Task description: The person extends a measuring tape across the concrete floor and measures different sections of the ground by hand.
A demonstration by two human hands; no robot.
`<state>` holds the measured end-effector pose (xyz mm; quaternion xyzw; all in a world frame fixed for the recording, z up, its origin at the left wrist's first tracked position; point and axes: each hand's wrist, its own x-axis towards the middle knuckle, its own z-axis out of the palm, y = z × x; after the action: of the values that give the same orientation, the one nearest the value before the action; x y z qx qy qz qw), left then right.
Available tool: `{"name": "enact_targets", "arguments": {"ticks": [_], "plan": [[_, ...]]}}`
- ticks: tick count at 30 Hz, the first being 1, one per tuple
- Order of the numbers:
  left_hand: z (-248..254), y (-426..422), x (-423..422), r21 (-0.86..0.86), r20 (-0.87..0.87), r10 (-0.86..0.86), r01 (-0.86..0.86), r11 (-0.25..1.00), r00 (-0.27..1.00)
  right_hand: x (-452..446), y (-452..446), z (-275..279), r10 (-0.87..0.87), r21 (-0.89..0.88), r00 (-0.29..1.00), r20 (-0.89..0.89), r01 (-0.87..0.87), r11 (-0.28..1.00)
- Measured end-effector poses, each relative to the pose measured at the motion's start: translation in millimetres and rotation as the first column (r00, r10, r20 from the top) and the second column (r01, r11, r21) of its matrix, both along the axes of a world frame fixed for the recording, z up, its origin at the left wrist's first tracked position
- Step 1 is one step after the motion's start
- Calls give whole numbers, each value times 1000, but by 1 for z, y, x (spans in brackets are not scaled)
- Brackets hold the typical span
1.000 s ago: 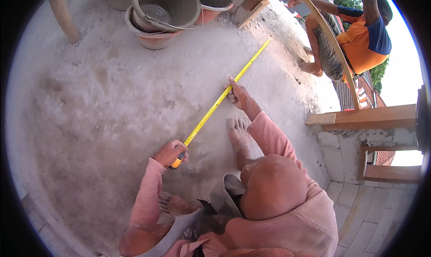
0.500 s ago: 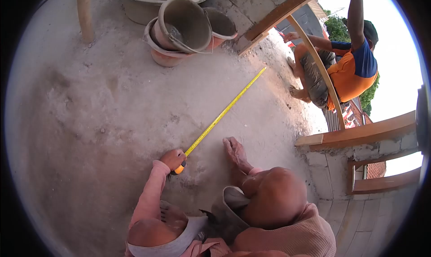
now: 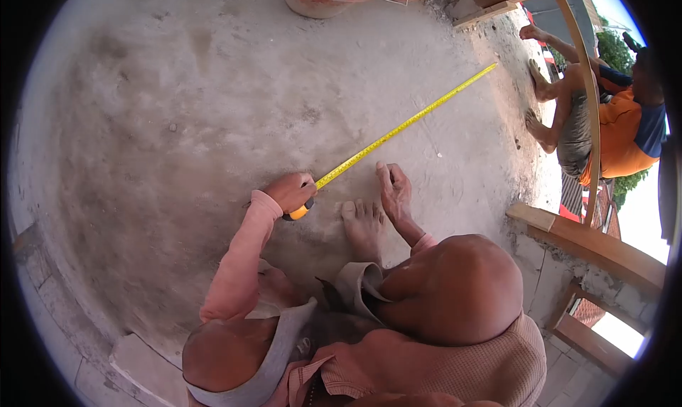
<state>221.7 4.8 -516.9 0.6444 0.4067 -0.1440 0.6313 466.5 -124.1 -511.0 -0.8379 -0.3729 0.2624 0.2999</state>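
Note:
A yellow tape measure blade [image 3: 408, 125] stretches diagonally over the grey floor, its far end toward the upper right. Its orange and black case [image 3: 300, 209] is gripped by my left hand [image 3: 290, 192], fingers wrapped round it where the blade comes out. My right hand [image 3: 395, 190] is above my bare foot [image 3: 363, 226], below the blade and apart from it. Its fingers are curled together, and whether anything small is between them cannot be made out.
Mortar-stained buckets [image 3: 312, 1] stand at the top edge. Another person [image 3: 625, 126] in an orange and blue shirt squats at the right, behind a curved wooden strip [image 3: 591, 87]. A wooden beam [image 3: 597, 247] lies on the block wall at the right.
My right hand let go of the blade about a second ago and is now near my foot. The view has turned, so the buckets are higher and the other person further right. The blade lies flatter.

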Motion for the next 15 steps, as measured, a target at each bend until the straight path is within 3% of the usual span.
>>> {"name": "enact_targets", "arguments": {"ticks": [1, 3, 6, 12, 15], "plan": [[-2, -2, -1, -15, 22, 26, -25, 1000, 999, 27, 9, -13, -67, 13, 998, -13, 67, 998], [-5, -3, -3, -40, 61, 66, -64, 997, 996, 65, 27, -17, -291, -125, 914, -284, 265, 956], [3, -2, -2, -168, 39, 130, -122, 978, 991, 85, 54, 4, -356, -172, 838, -414, 312, 934], [17, 2, 3, -314, 7, 214, -201, 928, 977, 99, 68, 3, -419, -237, 778, -467, 347, 908], [17, -1, 2, -298, 30, 223, -204, 933, 974, 99, 72, 6, -438, -241, 733, -520, 366, 899]]}}
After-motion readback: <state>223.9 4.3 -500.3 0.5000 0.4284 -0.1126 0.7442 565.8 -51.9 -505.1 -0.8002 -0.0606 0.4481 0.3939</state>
